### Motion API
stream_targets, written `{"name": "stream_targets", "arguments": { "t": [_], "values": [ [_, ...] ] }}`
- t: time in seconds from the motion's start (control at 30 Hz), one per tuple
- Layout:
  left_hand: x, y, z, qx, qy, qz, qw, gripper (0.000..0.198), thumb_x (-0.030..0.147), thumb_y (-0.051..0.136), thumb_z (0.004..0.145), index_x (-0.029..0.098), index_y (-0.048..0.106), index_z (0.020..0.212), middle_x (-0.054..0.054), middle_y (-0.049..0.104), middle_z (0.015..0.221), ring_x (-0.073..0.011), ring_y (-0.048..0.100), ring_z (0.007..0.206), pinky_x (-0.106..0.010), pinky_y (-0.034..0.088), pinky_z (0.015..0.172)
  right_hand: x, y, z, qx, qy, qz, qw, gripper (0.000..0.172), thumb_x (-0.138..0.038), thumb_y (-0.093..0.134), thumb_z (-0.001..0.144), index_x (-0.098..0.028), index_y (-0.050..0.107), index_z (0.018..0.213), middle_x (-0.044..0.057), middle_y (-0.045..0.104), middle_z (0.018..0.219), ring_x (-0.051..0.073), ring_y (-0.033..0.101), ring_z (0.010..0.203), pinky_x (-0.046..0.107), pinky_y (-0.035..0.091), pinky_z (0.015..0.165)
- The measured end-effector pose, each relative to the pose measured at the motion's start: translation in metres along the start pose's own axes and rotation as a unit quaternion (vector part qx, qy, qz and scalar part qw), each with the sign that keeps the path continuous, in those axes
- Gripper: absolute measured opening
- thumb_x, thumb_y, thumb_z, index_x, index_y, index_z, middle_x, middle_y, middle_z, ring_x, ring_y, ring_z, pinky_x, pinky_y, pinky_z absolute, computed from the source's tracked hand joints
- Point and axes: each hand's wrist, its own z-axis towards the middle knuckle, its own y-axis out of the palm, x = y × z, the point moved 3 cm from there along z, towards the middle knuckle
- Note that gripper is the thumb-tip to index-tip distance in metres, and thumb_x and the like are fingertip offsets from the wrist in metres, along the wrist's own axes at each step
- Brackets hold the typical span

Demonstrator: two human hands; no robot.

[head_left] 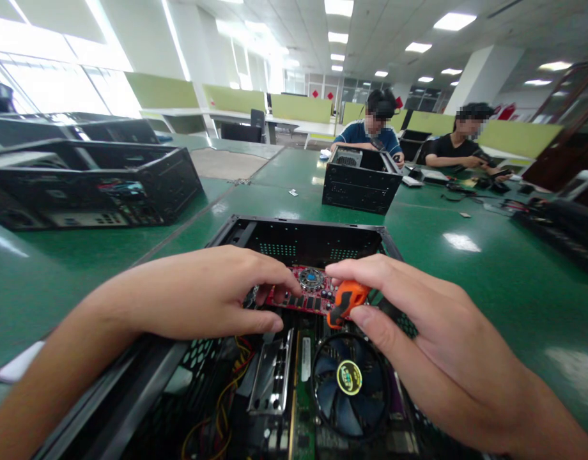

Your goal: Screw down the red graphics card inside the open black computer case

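Note:
An open black computer case (pixel 294 231) lies in front of me on the green table. Inside it a red graphics card (pixel 309 295) with a small round fan stands near the far wall. My left hand (pixel 212 294) is curled over the card's left end, fingertips gripping its top edge. My right hand (pixel 418 332) holds an orange-and-black screwdriver handle (pixel 346 301) against the card's right end. Below them sit a black CPU fan (pixel 349 383) with a yellow hub label, a green memory stick (pixel 305 364) and yellow wires (pixel 222 402).
Another open black case (pixel 87 185) lies at the left and a third case (pixel 361 179) stands across the table. Two other people sit at the far side working with tools and cables (pixel 471 185). A dark case (pixel 562 223) lies at the right edge.

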Motion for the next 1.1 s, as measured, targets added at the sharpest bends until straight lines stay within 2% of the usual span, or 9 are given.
{"name": "stream_targets", "arguments": {
  "t": [0.2, 0.37, 0.43, 0.5, 0.6, 0.7, 0.9, 1.1],
  "values": [
    [-0.0015, 0.0005, 0.0008, 0.001, 0.001, 0.01, 1.0, 0.03, 0.043, 0.089, 0.108, 0.039, 0.098, 0.136, 0.001, 0.101, 0.122, -0.0293, 0.094, 0.108, -0.034, 0.065, 0.091, 0.0012, 0.0037, 0.002, 0.002, -0.001, 0.011, 1.0, 0.035, -0.007, 0.056, 0.125, -0.019, 0.082, 0.146, 0.003, 0.099, 0.134, 0.012, 0.095, 0.122, 0.017, 0.071, 0.112],
    [0.0015, 0.0004, 0.0009, 0.003, -0.008, 0.014, 1.0, 0.027, 0.046, 0.088, 0.106, 0.037, 0.098, 0.13, 0.0, 0.101, 0.117, -0.0294, 0.094, 0.105, -0.035, 0.064, 0.089, 0.0035, 0.0034, 0.0001, 0.004, 0.01, 0.034, 0.999, 0.017, -0.014, 0.075, 0.124, -0.023, 0.086, 0.133, 0.001, 0.097, 0.12, 0.016, 0.093, 0.107, 0.024, 0.075, 0.101],
    [0.0022, 0.0004, 0.0005, 0.002, -0.009, 0.013, 1.0, 0.03, 0.047, 0.087, 0.106, 0.036, 0.098, 0.132, 0.0, 0.101, 0.119, -0.0296, 0.094, 0.107, -0.035, 0.065, 0.09, 0.0042, 0.0042, 0.0002, 0.001, 0.018, 0.041, 0.999, 0.018, -0.015, 0.074, 0.124, -0.024, 0.086, 0.134, 0.001, 0.097, 0.119, 0.017, 0.094, 0.104, 0.026, 0.077, 0.098],
    [0.0021, 0.0003, 0.0004, -0.001, -0.007, 0.008, 1.0, 0.032, 0.045, 0.085, 0.106, 0.037, 0.098, 0.134, 0.0, 0.101, 0.122, -0.0298, 0.094, 0.109, -0.035, 0.066, 0.093, 0.004, 0.0055, 0.0009, -0.002, 0.019, 0.032, 0.999, 0.028, -0.013, 0.065, 0.126, -0.022, 0.085, 0.143, 0.005, 0.099, 0.127, 0.02, 0.096, 0.112, 0.029, 0.079, 0.1],
    [0.001, 0.0006, 0.0005, -0.007, -0.005, -0.005, 1.0, 0.035, 0.043, 0.086, 0.107, 0.037, 0.099, 0.139, -0.001, 0.102, 0.128, -0.0305, 0.094, 0.112, -0.036, 0.068, 0.096, 0.0024, 0.0064, 0.0018, -0.006, 0.013, 0.005, 1.0, 0.043, -0.009, 0.053, 0.127, -0.016, 0.081, 0.158, 0.014, 0.1, 0.147, 0.025, 0.099, 0.131, 0.036, 0.081, 0.113],
    [0.0, 0.0007, 0.0006, -0.008, -0.007, -0.008, 1.0, 0.035, 0.044, 0.087, 0.107, 0.037, 0.1, 0.139, -0.002, 0.102, 0.13, -0.032, 0.095, 0.112, -0.038, 0.069, 0.098, 0.0014, 0.0052, 0.0024, -0.009, 0.014, 0.004, 1.0, 0.046, -0.008, 0.05, 0.126, -0.013, 0.08, 0.16, 0.016, 0.1, 0.153, 0.024, 0.098, 0.138, 0.034, 0.079, 0.119],
    [0.0007, -0.0003, -0.0011, 0.003, 0.001, -0.003, 1.0, 0.036, 0.043, 0.089, 0.109, 0.039, 0.099, 0.143, -0.001, 0.102, 0.127, -0.0314, 0.095, 0.111, -0.036, 0.068, 0.094, 0.0015, 0.004, 0.0035, -0.017, 0.028, 0.023, 0.999, 0.04, -0.009, 0.052, 0.126, -0.018, 0.081, 0.151, 0.011, 0.101, 0.141, 0.022, 0.099, 0.127, 0.03, 0.079, 0.111],
    [0.0008, 0.0004, 0.0, 0.004, -0.002, 0.007, 1.0, 0.026, 0.046, 0.089, 0.107, 0.036, 0.098, 0.129, -0.002, 0.1, 0.115, -0.0308, 0.093, 0.103, -0.036, 0.065, 0.088, 0.004, 0.0032, 0.0016, -0.017, 0.036, 0.046, 0.998, 0.024, -0.015, 0.065, 0.126, -0.026, 0.084, 0.136, 0.005, 0.1, 0.125, 0.023, 0.097, 0.11, 0.034, 0.079, 0.104]
  ]
}}
